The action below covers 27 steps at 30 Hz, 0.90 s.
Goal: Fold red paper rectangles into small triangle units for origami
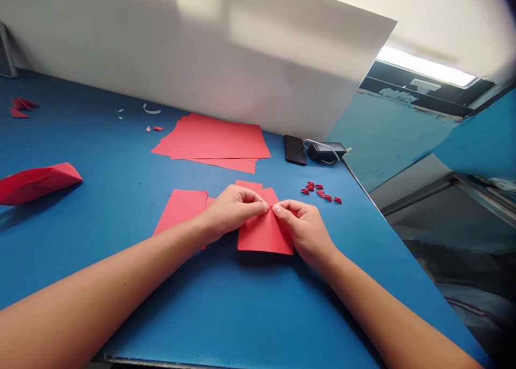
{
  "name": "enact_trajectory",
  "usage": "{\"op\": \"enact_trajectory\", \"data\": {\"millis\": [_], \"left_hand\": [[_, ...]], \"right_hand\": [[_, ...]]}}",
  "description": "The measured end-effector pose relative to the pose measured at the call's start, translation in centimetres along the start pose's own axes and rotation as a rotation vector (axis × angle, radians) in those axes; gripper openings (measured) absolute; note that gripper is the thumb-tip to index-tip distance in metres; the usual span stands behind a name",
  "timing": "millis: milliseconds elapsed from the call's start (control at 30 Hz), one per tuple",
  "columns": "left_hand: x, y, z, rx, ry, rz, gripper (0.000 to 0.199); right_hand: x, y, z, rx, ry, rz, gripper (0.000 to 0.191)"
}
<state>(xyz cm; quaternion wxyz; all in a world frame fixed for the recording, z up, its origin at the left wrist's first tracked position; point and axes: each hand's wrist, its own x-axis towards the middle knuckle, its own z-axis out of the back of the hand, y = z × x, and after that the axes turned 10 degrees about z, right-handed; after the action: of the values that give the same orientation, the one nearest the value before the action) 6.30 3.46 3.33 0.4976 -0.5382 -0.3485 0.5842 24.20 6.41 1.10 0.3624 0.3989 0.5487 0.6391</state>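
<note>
The fingers (261, 201) of the left hand (231, 210) and the fingers (279, 210) of the right hand (304, 232) are almost closed, and they pinch together the top edge of a folded red paper (266, 232). The fingertips of both hands are very near to each other at this edge. Just left of this paper lies another red sheet (181, 210), partly under the left hand. To the right there is a small group of red paper triangles (318, 192).

All this is on a blue surface (100, 143). Farther ahead lies a stack of red sheets (213, 140), and beside it a black phone (294, 150) and a black charger (325, 152) with a white cable. On the left are a big folded red paper (36, 183) and some red scraps (20, 107). A white board (181, 46) leans behind them, in front of a blue wall (387, 138), and a ceiling lamp (423, 65) shines above.
</note>
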Motion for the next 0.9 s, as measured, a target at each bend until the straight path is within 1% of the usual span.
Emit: {"op": "enact_trajectory", "data": {"millis": [100, 200, 333, 533, 633, 900], "left_hand": [[0.1, 0.1, 0.2, -0.026, 0.027, 0.004, 0.025], [0.2, 0.3, 0.4, -0.04, 0.055, -0.004, 0.027], [0.6, 0.6, 0.5, -0.026, 0.012, -0.001, 0.028], [0.9, 1.1, 0.3, -0.053, -0.02, 0.021, 0.028], [0.8, 1.2, 0.1, -0.08, -0.03, 0.048, 0.027], [0.9, 1.4, 0.0, -0.098, -0.058, 0.036, 0.027]], "right_hand": [[0.1, -0.1, 0.2, -0.074, -0.026, 0.053, 0.027], [0.2, 0.0, 0.2, 0.0, -0.031, 0.036, 0.026], [0.3, 0.2, 0.2, 0.165, 0.018, -0.037, 0.024], [0.3, 0.1, 0.2, 0.141, -0.016, -0.077, 0.027], [0.4, -0.1, 0.1, 0.165, -0.028, -0.094, 0.026], [0.5, -0.3, 0.0, 0.169, -0.056, -0.095, 0.028]]}}
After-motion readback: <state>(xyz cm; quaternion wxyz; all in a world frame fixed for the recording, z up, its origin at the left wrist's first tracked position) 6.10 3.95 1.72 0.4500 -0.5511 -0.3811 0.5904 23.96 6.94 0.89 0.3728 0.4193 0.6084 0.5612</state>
